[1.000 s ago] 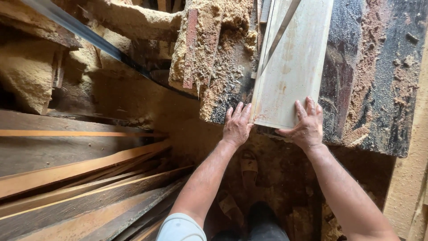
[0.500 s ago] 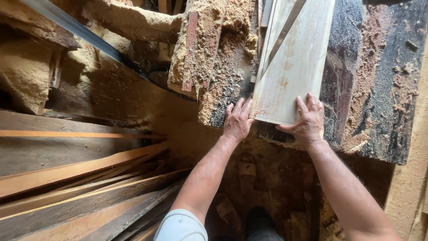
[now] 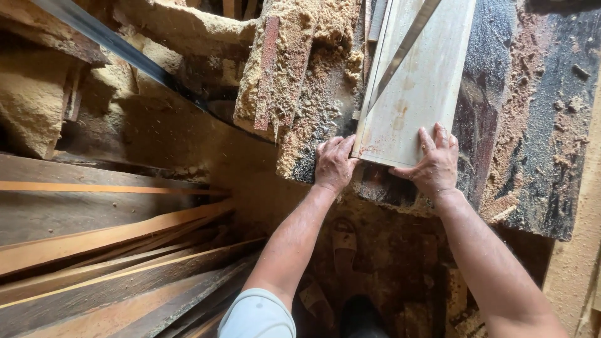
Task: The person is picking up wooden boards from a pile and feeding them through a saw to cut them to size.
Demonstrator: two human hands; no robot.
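Sawmill bench (image 3: 538,156), dark and sawdust-caked, with one pale board (image 3: 421,94) lying on it under both my hands.

Item: pale board, flat on the bench, long axis running away from me toward the top of view, near end just at the bench edge. A thin grey strip (image 3: 404,47) lies slantwise across it. My left hand (image 3: 333,164) rests at the near left corner, fingers bent against the board's edge, not closed round it. My right hand (image 3: 434,164) lies spread and flat on the near right corner, thumb along the end. Both hands sit equally near; the board extends straight ahead of them. Left of it: a sawdust-heaped slab (image 3: 294,81). Lower left: stacked planks (image 3: 113,263) on the floor.
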